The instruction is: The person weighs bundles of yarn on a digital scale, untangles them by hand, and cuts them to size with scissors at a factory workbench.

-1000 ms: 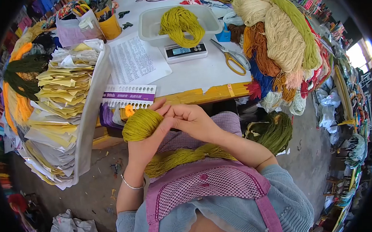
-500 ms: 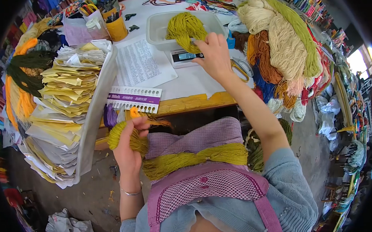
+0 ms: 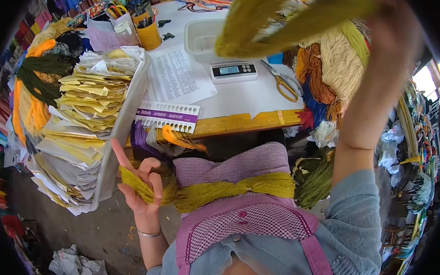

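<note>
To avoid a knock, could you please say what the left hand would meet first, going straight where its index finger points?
The left hand would probably meet the pale bin of papers, though depth is unclear.

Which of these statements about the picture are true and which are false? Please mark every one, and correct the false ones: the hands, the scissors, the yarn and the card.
1. The right hand holds a long loop of green yarn in the air. True.
2. The scissors lie to the left of the scale. False: they lie to its right.
3. The left hand is empty. False: it holds a small bundle of green yarn.
4. A skein of green yarn lies across the person's lap. True.
5. The card with a purple stripe lies on top of the scale. False: it lies at the near edge of the table.
</note>
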`<state>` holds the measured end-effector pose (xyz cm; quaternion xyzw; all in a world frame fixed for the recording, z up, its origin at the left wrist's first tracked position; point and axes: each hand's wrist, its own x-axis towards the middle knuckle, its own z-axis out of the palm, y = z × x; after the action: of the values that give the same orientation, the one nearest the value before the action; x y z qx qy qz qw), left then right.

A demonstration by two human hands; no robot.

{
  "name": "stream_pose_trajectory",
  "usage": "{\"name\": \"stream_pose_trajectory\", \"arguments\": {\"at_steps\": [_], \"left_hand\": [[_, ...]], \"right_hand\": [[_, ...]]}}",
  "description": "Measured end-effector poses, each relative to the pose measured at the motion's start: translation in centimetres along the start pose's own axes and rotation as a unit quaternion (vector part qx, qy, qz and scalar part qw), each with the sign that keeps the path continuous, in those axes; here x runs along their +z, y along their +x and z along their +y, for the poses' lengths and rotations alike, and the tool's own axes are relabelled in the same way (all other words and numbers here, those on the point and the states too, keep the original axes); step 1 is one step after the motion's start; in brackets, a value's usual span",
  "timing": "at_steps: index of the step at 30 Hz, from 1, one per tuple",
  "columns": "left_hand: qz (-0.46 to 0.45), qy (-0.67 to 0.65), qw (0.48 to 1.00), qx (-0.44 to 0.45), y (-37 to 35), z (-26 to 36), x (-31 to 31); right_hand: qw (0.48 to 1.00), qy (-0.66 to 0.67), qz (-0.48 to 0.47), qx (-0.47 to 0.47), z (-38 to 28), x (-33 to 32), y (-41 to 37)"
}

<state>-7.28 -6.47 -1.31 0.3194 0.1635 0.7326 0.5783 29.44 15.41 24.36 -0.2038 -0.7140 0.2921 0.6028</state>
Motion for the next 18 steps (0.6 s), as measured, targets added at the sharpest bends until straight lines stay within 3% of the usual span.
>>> {"name": "stream_pose_trajectory", "arguments": {"at_steps": [1,2,3,5,7,8,9,10,11,13,17,18], "left_hand": [[-0.062,-0.008,0.998,0.012,0.0,0.1,0.2],[-0.095,-0.032,0.995,0.024,0.2,-0.1,0.6],[-0.095,-0.032,0.995,0.024,0.3,0.2,0.1],[-0.198,0.054,0.978,-0.023,0.8,1.0,-0.8],[-0.122,0.110,0.986,0.004,1.2,1.1,1.3],[-0.076,0.141,0.987,0.011,1.8,1.2,2.5],[-0.097,0.114,0.989,-0.003,2.6,1.1,3.8],[-0.066,0.157,0.985,-0.021,3.2,1.2,6.4],[-0.036,0.199,0.978,-0.041,3.9,0.9,8.5],[-0.150,0.185,0.967,-0.087,5.3,-1.4,9.0],[-0.261,0.257,0.919,-0.146,6.2,-5.2,9.4],[-0.266,0.322,0.875,-0.244,6.4,-5.3,9.6]], "right_hand": [[0.978,0.160,-0.113,0.075,-2.9,0.2,0.7],[0.912,0.313,-0.221,0.146,-5.6,0.5,1.0],[0.807,0.451,-0.319,0.210,-8.0,0.9,0.8],[0.668,0.568,-0.402,0.263,-9.9,2.9,-1.2],[0.821,0.271,-0.399,0.305,-8.6,6.7,-4.7],[0.862,0.111,-0.381,0.315,-7.2,9.1,-6.8],[0.879,-0.049,-0.351,0.318,-5.7,10.9,-8.9],[0.845,0.064,-0.380,0.371,-3.4,12.1,-11.2],[0.799,0.050,-0.410,0.437,-1.4,12.5,-12.9],[0.755,0.107,-0.435,0.478,1.0,12.5,-15.3],[0.793,0.095,-0.365,0.480,2.7,12.0,-19.1],[0.795,0.095,-0.353,0.485,3.2,11.4,-20.2]]}}
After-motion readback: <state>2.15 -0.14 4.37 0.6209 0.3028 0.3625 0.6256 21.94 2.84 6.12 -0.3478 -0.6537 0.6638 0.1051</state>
